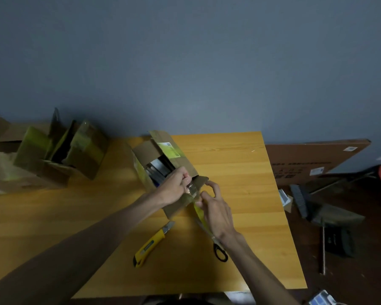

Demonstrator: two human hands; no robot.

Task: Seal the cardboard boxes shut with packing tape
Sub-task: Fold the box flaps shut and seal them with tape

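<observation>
Cardboard box (186, 166): on the counter (229, 164) under both hands, flaps up; likely light, flaps springy, best pressed at the flap edges.
Packing tape (191, 188): clear, clingy, between the hands.
Left hand (174, 187): curled round the tape.
Right hand (218, 211): apparently pinching the loose end.
Nearby: utility knife (151, 244) and scissors (215, 245) beneath the right wrist; other boxes (84, 148) well left.

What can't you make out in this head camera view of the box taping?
Head view:
- Box contents: dark, blurred, partly behind the left hand.
- Tape: roll or strip unclear; the right hand and left fingers cover it.
- Scissors blades: under the right wrist.
- Carton label: too small to read.
</observation>
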